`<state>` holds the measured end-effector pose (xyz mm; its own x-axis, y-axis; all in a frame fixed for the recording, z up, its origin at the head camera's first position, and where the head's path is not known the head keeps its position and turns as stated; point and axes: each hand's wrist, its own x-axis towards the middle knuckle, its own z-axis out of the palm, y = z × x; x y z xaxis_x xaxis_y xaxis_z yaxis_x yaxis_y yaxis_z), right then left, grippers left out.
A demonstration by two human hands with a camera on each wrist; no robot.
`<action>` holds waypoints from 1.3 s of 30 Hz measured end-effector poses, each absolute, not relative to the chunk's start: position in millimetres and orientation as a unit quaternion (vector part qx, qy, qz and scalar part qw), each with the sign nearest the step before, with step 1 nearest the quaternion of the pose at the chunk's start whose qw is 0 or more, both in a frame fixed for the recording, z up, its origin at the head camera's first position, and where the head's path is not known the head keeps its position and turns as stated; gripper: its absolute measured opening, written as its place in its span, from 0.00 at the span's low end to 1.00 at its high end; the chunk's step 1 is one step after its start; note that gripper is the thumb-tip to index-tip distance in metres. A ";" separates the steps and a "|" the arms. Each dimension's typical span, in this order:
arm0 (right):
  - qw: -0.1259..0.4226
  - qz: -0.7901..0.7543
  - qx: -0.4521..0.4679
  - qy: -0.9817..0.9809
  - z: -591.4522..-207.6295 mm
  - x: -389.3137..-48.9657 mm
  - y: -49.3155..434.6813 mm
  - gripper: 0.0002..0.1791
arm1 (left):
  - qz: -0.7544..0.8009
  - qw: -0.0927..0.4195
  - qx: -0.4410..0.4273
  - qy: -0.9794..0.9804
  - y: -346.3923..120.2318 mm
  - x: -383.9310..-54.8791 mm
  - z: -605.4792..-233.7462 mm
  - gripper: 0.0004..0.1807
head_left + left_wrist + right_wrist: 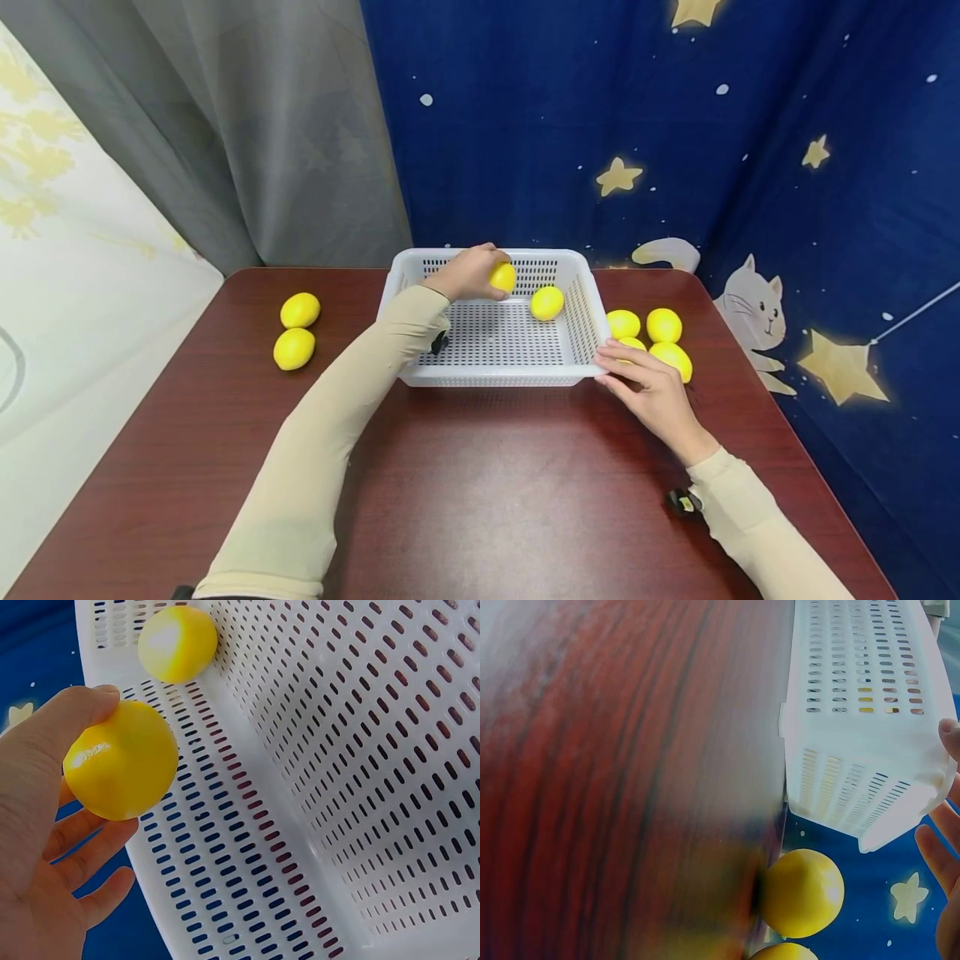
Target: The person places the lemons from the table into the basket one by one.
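A white plastic basket (pixel 498 375) with slotted walls stands on the table. Over its back part my left hand (pixel 474 273) holds a lemon (pixel 124 761) between thumb and fingers, up near the rear wall. Another lemon (pixel 547 303) lies inside the basket, toward the right; the left wrist view shows this second lemon (pixel 178 645) beyond the held one. At the near right corner my right hand (pixel 648 387) grips the basket's rim, thumb on the front side and fingers over the edge. Part of that hand is cut off in the right wrist view.
Several lemons (pixel 664 326) sit on the table right of the basket, close to the right hand, one partly hidden by it. Two more lemons (pixel 294 348) lie at the left. Curtains (pixel 525 125) hang behind the brown table (pixel 480 500).
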<state>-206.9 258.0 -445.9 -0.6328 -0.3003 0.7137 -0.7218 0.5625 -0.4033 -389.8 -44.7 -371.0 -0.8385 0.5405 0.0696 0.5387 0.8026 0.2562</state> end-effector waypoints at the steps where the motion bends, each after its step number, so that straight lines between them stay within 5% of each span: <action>1: 0.299 0.353 0.307 -0.832 -445.9 -206.9 258.0 0.28 | 0.132 0.002 0.288 0.949 -44.0 -390.3 -371.7 0.35; 39: 0.299 0.351 0.308 -0.832 -446.3 -207.8 258.9 0.29 | 0.114 0.028 0.298 0.947 -26.0 -399.3 -390.3 0.36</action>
